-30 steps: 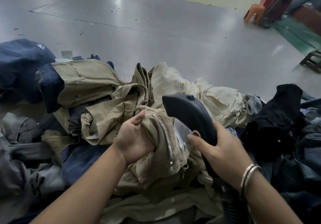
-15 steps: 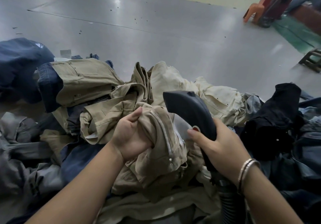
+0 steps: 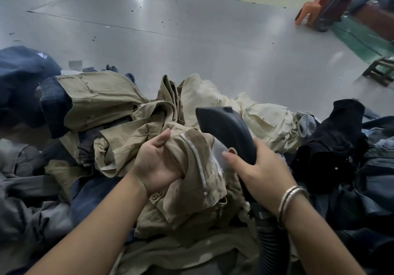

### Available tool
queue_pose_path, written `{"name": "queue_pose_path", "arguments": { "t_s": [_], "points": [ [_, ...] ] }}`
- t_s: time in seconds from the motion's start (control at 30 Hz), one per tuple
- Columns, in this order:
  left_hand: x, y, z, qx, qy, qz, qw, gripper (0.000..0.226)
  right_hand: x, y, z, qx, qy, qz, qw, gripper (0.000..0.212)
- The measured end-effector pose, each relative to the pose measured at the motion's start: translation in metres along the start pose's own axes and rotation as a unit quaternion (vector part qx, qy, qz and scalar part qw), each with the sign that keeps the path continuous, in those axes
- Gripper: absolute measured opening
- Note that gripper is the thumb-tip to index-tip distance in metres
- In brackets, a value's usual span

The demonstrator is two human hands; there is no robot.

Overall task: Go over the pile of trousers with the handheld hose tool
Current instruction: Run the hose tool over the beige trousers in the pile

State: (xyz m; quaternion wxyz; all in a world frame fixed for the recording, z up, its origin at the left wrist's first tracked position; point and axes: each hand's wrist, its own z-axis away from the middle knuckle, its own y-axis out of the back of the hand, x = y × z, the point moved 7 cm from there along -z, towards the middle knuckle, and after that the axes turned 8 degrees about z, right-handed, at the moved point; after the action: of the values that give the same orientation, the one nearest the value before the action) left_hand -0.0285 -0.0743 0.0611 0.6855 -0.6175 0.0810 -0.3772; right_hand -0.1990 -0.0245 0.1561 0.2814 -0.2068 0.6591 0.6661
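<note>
At centre frame, our left hand (image 3: 156,163) bunches crumpled khaki cotton trousers (image 3: 191,168) atop the mixed pile, while our right hand (image 3: 259,171) grips the dark plastic hose-fed handheld tool (image 3: 226,130) just beside them.

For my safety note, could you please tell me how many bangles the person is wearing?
2, as far as visible: both bangles sit side by side on the wrist of the right hand, which grips the tool. The left wrist is bare.

Khaki trousers (image 3: 191,168), dark grey hose tool (image 3: 226,129), navy jeans (image 3: 23,72).
</note>
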Motion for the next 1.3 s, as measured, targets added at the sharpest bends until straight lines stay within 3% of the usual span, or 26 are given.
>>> {"name": "queue_pose_path", "arguments": {
  "t_s": [0.07, 0.17, 0.23, 0.37, 0.47, 0.5, 0.53, 0.57, 0.6, 0.63, 0.67, 0.73, 0.8, 0.83, 0.9, 0.97, 1.03, 1.07, 1.13, 1.2, 1.23, 1.3],
  "points": [
    [0.007, 0.002, 0.002, 0.003, -0.019, 0.027, 0.999, 0.057, 0.005, 0.008, 0.007, 0.000, 0.005, -0.005, 1.000, 0.031],
    [0.006, 0.003, 0.002, 0.007, -0.019, 0.038, 0.999, 0.057, 0.008, -0.002, 0.023, -0.067, 0.019, 0.043, 0.997, 0.041],
    [-0.001, 0.004, 0.002, 0.017, -0.004, 0.023, 1.000, 0.058, 0.009, -0.011, 0.022, -0.083, 0.022, 0.062, 0.994, 0.036],
    [-0.004, 0.000, -0.001, 0.044, -0.011, -0.041, 0.998, 0.057, 0.009, -0.012, -0.002, 0.001, 0.007, -0.012, 1.000, 0.024],
    [0.021, 0.015, -0.014, 0.134, -0.103, -0.060, 0.984, 0.057, 0.019, -0.004, -0.014, 0.084, -0.016, -0.086, 0.993, 0.023],
    [0.035, 0.032, -0.017, 0.206, -0.141, -0.115, 0.962, 0.059, 0.026, -0.002, -0.016, 0.100, -0.023, -0.100, 0.990, 0.024],
    [0.050, 0.055, -0.015, 0.301, -0.164, -0.211, 0.915, 0.061, 0.033, -0.001, -0.016, 0.106, -0.031, -0.110, 0.988, 0.024],
    [0.059, 0.083, -0.008, 0.400, -0.154, -0.318, 0.846, 0.064, 0.041, -0.001, -0.016, 0.105, -0.040, -0.114, 0.987, 0.024],
    [0.061, 0.112, 0.002, 0.472, -0.109, -0.397, 0.780, 0.070, 0.051, -0.004, -0.015, 0.097, -0.051, -0.113, 0.988, 0.024],
    [0.052, 0.143, 0.012, 0.514, -0.040, -0.421, 0.747, 0.077, 0.061, -0.008, -0.014, 0.084, -0.066, -0.108, 0.988, 0.025],
    [0.034, 0.174, 0.022, 0.532, 0.039, -0.397, 0.747, 0.082, 0.071, -0.015, -0.012, 0.066, -0.087, -0.101, 0.989, 0.026],
    [-0.007, 0.206, 0.038, 0.516, 0.157, -0.286, 0.792, 0.084, 0.088, -0.029, -0.009, 0.019, -0.127, -0.087, 0.988, 0.032],
    [-0.021, 0.210, 0.033, 0.495, 0.139, -0.225, 0.828, 0.093, 0.097, -0.039, -0.006, -0.016, -0.148, -0.084, 0.985, 0.037],
    [-0.018, 0.209, 0.025, 0.499, 0.100, -0.248, 0.825, 0.099, 0.098, -0.040, -0.005, -0.020, -0.150, -0.086, 0.985, 0.036],
    [-0.012, 0.195, 0.011, 0.523, 0.023, -0.374, 0.765, 0.108, 0.099, -0.039, -0.006, -0.009, -0.141, -0.088, 0.986, 0.034],
    [-0.009, 0.167, 0.006, 0.533, -0.060, -0.539, 0.650, 0.103, 0.096, -0.036, -0.008, 0.005, -0.127, -0.096, 0.987, 0.032],
    [-0.014, 0.133, -0.007, 0.452, -0.139, -0.693, 0.544, 0.090, 0.095, -0.034, -0.010, 0.010, -0.122, -0.105, 0.987, 0.028],
    [-0.022, 0.121, -0.016, 0.396, -0.163, -0.744, 0.513, 0.087, 0.095, -0.034, -0.011, 0.010, -0.121, -0.108, 0.987, 0.029],
    [-0.041, 0.108, -0.035, 0.307, -0.150, -0.798, 0.496, 0.094, 0.096, -0.034, -0.012, 0.007, -0.123, -0.107, 0.987, 0.031],
    [-0.059, 0.118, -0.046, 0.292, -0.063, -0.800, 0.519, 0.107, 0.096, -0.034, -0.012, 0.004, -0.126, -0.104, 0.987, 0.031],
    [-0.064, 0.126, -0.047, 0.304, -0.023, -0.790, 0.532, 0.103, 0.096, -0.034, -0.011, 0.005, -0.125, -0.102, 0.987, 0.033],
    [-0.057, 0.130, -0.043, 0.336, -0.040, -0.762, 0.552, 0.063, 0.094, -0.030, -0.009, 0.006, -0.120, -0.105, 0.987, 0.034]
  ]
}}
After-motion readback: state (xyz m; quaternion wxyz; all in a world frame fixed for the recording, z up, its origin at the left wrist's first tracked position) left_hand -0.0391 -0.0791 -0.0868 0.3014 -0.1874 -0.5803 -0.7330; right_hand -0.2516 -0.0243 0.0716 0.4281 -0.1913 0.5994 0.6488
